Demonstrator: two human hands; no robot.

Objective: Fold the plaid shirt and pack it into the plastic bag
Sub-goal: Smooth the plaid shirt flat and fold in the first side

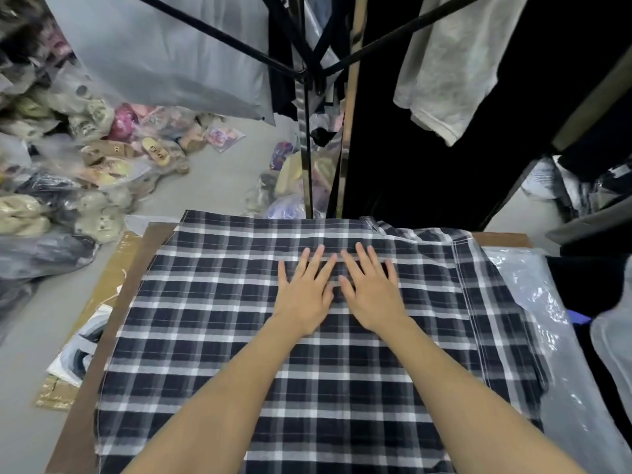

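Observation:
The dark blue and white plaid shirt [212, 323] lies spread flat over a brown board [85, 388], covering most of it. My left hand [304, 289] and my right hand [371, 289] lie side by side on the shirt's far middle, palms down, fingers straight and pressing the cloth. A clear plastic bag [533, 302] lies along the shirt's right edge, partly under the fabric. The shirt's right side is folded over, with a stitched hem running down it.
A black clothes rack [307, 80] with hanging garments stands just beyond the board. Bagged slippers and soft toys [95, 159] are piled on the grey floor at left. Packaged items [78, 350] lie by the board's left edge.

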